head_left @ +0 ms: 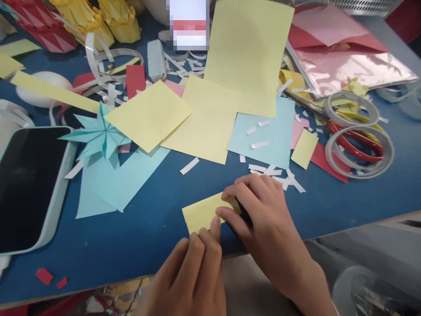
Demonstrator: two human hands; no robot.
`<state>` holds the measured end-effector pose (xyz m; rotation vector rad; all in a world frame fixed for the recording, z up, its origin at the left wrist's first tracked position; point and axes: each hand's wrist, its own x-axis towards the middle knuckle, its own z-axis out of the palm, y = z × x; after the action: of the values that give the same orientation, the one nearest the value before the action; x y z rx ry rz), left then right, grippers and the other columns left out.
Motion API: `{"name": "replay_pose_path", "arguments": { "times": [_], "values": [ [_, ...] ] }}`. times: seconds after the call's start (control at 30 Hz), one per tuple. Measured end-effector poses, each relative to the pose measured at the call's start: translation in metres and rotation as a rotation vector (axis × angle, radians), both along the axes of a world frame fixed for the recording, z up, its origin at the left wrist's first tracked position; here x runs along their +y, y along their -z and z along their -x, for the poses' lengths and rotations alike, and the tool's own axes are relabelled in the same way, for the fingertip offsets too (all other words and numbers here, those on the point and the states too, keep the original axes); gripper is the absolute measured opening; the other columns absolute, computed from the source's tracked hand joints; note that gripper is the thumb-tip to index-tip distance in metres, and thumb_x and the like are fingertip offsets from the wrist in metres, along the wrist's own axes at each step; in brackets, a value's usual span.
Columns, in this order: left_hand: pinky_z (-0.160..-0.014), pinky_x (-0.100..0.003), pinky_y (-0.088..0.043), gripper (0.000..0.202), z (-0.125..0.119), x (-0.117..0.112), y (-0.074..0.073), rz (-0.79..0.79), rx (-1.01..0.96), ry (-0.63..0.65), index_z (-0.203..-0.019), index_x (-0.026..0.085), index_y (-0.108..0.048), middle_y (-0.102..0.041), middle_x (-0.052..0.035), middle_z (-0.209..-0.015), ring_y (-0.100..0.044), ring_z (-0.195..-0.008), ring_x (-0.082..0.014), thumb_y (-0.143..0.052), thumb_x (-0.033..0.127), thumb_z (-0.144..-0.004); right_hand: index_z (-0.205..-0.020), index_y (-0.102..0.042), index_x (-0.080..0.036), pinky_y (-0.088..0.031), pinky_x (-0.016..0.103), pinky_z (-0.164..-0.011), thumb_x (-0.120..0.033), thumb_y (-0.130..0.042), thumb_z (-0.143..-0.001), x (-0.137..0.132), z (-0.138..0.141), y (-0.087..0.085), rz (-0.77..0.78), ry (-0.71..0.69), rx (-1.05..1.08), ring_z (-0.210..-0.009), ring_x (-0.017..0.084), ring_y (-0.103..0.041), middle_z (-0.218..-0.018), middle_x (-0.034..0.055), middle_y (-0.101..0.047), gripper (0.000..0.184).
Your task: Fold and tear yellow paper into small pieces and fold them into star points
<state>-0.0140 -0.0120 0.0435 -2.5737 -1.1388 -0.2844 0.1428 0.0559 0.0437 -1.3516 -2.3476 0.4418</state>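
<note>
A small yellow paper rectangle (202, 213) lies near the front edge of the blue table, between my two hands. My left hand (194, 267) has its fingers bent close together on the paper's near edge, with the thumb mostly hidden. From the right, my right hand (259, 210) pinches the paper's right end between curled fingers and thumb. Something dark shows under the right palm; I cannot tell whether it is an object or shadow. Just beyond the right hand lie several white paper strips (272, 171).
Larger yellow sheets (250, 57) and a light blue sheet (276, 131) lie behind. To the left are a blue paper star (104, 134) and a phone (29, 188). Tape rolls (388, 151) and red-handled scissors (357, 142) lie at right. The wooden table edge (358, 226) runs close by.
</note>
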Motion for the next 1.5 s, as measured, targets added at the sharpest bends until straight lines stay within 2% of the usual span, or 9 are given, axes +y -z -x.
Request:
{"name": "replay_pose_path", "arguments": {
  "times": [0.23,0.37,0.53,0.63,0.77,0.9,1.13,1.33,1.5],
  "values": [
    [-0.067,-0.028,-0.055,0.028,0.001,-0.001,0.003,-0.037,0.019,-0.002,-0.101,0.000,-0.067,-0.066,-0.0135,-0.093,-0.061,-0.080,-0.0190,-0.042,0.002,-0.089,-0.082,-0.054,-0.019,-0.037,0.037,-0.074,-0.014,-0.055,-0.091,-0.001,0.001,0.001,0.004,0.001,0.010,-0.078,0.020,-0.047,-0.083,0.0039,-0.057,0.010],
    [-0.067,-0.028,-0.055,0.030,-0.001,0.000,0.002,-0.049,0.046,0.020,-0.105,-0.003,-0.066,-0.067,-0.0146,-0.095,-0.062,-0.081,-0.0197,-0.041,0.003,-0.090,-0.080,-0.054,-0.020,-0.037,0.038,-0.073,-0.014,-0.056,-0.091,0.000,-0.001,0.001,-0.010,-0.017,0.011,-0.079,0.021,-0.049,-0.084,0.0033,-0.057,0.013],
    [-0.070,-0.032,-0.048,0.030,-0.001,0.000,0.003,0.001,-0.019,-0.034,-0.108,-0.005,-0.064,-0.062,-0.0129,-0.092,-0.057,-0.080,-0.0188,-0.039,0.001,-0.091,-0.089,-0.061,-0.018,-0.041,0.037,-0.079,-0.011,-0.055,-0.092,-0.002,-0.009,-0.001,0.070,-0.038,0.119,-0.088,0.020,-0.054,-0.092,0.0054,-0.059,0.009],
    [-0.079,-0.037,-0.044,0.034,0.004,-0.001,0.007,0.060,-0.091,-0.056,-0.116,-0.004,-0.060,-0.060,-0.0159,-0.104,-0.057,-0.092,-0.0223,-0.035,0.003,-0.094,-0.087,-0.062,-0.017,-0.042,0.034,-0.079,-0.008,-0.057,-0.089,-0.002,-0.012,-0.002,0.106,-0.028,0.162,-0.087,0.019,-0.053,-0.091,0.0051,-0.060,0.010],
    [-0.090,-0.040,-0.041,0.036,0.011,-0.005,0.008,0.161,-0.179,-0.101,-0.127,0.000,-0.054,-0.057,-0.0183,-0.122,-0.053,-0.112,-0.0284,-0.037,0.007,-0.096,-0.081,-0.059,-0.016,-0.039,0.037,-0.081,-0.007,-0.056,-0.089,0.000,-0.010,-0.005,0.148,-0.026,0.131,-0.085,0.019,-0.053,-0.089,0.0046,-0.058,0.012],
    [-0.098,-0.037,-0.039,0.035,0.013,-0.009,0.007,0.231,-0.245,-0.127,-0.129,0.003,-0.053,-0.055,-0.0157,-0.128,-0.050,-0.120,-0.0266,-0.039,0.008,-0.098,-0.074,-0.051,-0.017,-0.035,0.039,-0.079,-0.004,-0.051,-0.090,0.004,-0.005,-0.008,0.224,-0.045,0.051,-0.079,0.017,-0.049,-0.081,0.0019,-0.053,0.021],
    [-0.090,-0.039,-0.045,0.034,0.013,-0.008,0.013,0.248,-0.346,-0.161,-0.130,0.008,-0.053,-0.056,-0.0150,-0.128,-0.052,-0.116,-0.0269,-0.044,0.007,-0.097,-0.073,-0.049,-0.017,-0.032,0.041,-0.079,-0.006,-0.043,-0.093,0.005,-0.002,-0.007,0.238,-0.043,0.019,-0.078,0.018,-0.043,-0.081,0.0032,-0.050,0.024],
    [-0.091,-0.039,-0.044,0.034,0.012,-0.009,0.012,0.294,-0.374,-0.174,-0.130,0.010,-0.053,-0.055,-0.0129,-0.128,-0.051,-0.116,-0.0255,-0.042,0.008,-0.098,-0.072,-0.048,-0.017,-0.031,0.041,-0.079,-0.004,-0.043,-0.092,0.004,-0.001,-0.008,0.216,-0.048,0.005,-0.079,0.018,-0.043,-0.079,0.0029,-0.050,0.024],
    [-0.093,-0.041,-0.041,0.035,0.009,-0.008,0.007,0.309,-0.349,-0.129,-0.128,0.005,-0.054,-0.062,-0.0133,-0.125,-0.051,-0.116,-0.0262,-0.040,0.002,-0.095,-0.073,-0.049,-0.018,-0.032,0.041,-0.079,-0.006,-0.042,-0.092,0.003,0.001,-0.006,0.198,-0.028,-0.013,-0.078,0.019,-0.044,-0.080,0.0042,-0.052,0.024]
  ]
}}
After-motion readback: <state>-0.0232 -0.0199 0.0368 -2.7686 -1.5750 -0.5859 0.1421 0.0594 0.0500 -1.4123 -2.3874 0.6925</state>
